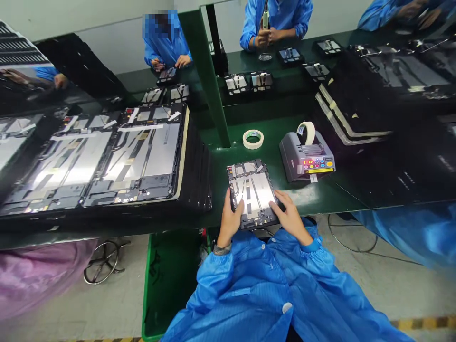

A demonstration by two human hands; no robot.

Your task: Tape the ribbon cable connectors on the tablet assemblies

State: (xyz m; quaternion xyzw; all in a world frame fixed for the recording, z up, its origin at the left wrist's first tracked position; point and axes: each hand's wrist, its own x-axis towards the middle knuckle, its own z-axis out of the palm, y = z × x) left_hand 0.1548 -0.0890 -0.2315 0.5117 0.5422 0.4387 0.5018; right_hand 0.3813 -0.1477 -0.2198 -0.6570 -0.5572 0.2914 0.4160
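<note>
An opened tablet (261, 190), its silver battery, dark flex cables and circuit parts facing up, lies between my hands at the table's front edge. My left hand (231, 216) grips its left side, thumb over the lower left corner. On the opposite side, my right hand (289, 216) holds the lower right edge, thumb on top. Just beyond the tablet's right corner stands a grey tape dispenser (308, 154) with a lit panel and a short strip of tape sticking out its front. A loose roll of masking tape (252, 139) lies flat behind the tablet.
Tall stacks of opened tablets in black trays (194, 166) fill the left. More black trays (359, 118) are piled at right. A green post (208, 76) rises behind the tape roll. Co-workers in blue sit across the table. A green bin (171, 285) stands below, left of me.
</note>
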